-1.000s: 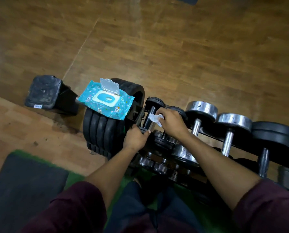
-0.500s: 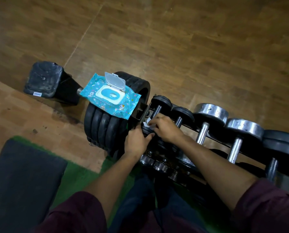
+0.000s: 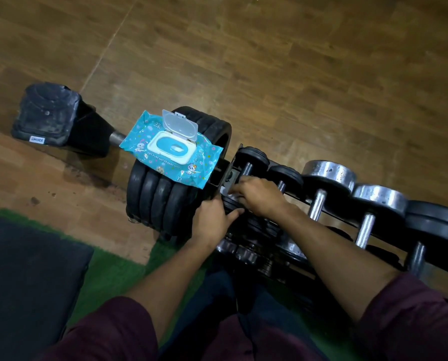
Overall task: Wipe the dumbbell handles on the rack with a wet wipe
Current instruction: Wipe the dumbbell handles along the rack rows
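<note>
A rack (image 3: pixel 389 226) holds a row of dumbbells. The leftmost small black dumbbell (image 3: pixel 251 158) has a steel handle. My right hand (image 3: pixel 259 196) is curled over the near part of that handle, and a bit of white wet wipe (image 3: pixel 233 197) shows under its fingers. My left hand (image 3: pixel 212 222) grips the near black end of the same dumbbell. A blue pack of wet wipes (image 3: pixel 171 152) with its lid flipped open lies on stacked black weight plates (image 3: pixel 160 201) left of the rack.
To the right stand chrome-headed dumbbells (image 3: pixel 329 173) and larger black ones (image 3: pixel 436 220). A black block-ended weight (image 3: pixel 48 115) lies on the wooden floor at left. A dark mat (image 3: pixel 27 277) on green turf lies at lower left. Smaller chrome dumbbells sit on a lower shelf.
My right hand slid with the wipe along the handle toward me, so the wipe is now mostly hidden. My head moved closer. My left hand kept its grip.
</note>
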Action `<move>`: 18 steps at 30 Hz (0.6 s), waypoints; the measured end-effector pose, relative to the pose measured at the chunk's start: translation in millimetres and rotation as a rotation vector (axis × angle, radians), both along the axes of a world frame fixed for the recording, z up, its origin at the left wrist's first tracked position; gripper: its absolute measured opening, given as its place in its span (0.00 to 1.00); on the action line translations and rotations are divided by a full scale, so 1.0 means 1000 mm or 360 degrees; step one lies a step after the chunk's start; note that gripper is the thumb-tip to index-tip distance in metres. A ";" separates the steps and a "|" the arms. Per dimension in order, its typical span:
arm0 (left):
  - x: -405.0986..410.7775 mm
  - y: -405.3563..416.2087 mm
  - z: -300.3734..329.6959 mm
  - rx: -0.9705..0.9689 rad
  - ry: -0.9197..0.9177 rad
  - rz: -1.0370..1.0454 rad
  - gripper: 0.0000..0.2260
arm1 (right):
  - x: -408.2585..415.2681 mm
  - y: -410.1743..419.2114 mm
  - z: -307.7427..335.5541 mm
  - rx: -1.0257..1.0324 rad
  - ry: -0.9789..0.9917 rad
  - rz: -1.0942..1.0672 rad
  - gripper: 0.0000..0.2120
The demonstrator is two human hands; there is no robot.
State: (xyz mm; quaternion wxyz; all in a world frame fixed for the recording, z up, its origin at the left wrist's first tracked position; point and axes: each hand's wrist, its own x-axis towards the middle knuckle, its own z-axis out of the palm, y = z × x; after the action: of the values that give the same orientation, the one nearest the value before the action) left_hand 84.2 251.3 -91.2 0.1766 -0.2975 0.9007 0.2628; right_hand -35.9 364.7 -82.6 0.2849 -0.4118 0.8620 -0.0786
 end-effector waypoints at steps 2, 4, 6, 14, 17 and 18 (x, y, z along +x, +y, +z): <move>-0.001 0.000 0.001 0.0005 -0.0005 -0.0005 0.32 | -0.005 -0.001 -0.001 -0.0008 0.0109 -0.0164 0.13; -0.001 -0.001 0.002 0.0003 -0.0006 -0.0011 0.34 | -0.006 -0.002 -0.003 0.0003 0.0206 -0.0228 0.13; -0.001 -0.002 0.002 0.0014 -0.0018 -0.0011 0.33 | -0.002 -0.007 -0.002 0.0023 0.0187 -0.0067 0.13; -0.003 -0.002 0.004 0.0000 -0.0028 -0.0032 0.35 | -0.009 -0.003 -0.004 0.0035 0.0177 -0.0188 0.14; -0.004 -0.003 0.004 -0.0008 -0.0052 -0.0041 0.35 | -0.010 -0.002 0.000 0.0043 0.0189 -0.0204 0.13; -0.005 -0.002 0.004 -0.0004 -0.0058 -0.0043 0.35 | -0.013 0.000 0.000 0.0032 0.0216 -0.0322 0.13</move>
State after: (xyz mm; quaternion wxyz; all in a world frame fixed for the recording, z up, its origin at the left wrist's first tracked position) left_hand 79.7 248.9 -87.1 0.1962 -0.2902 0.9016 0.2537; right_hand -49.0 364.2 -82.2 0.2206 -0.3242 0.9172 -0.0701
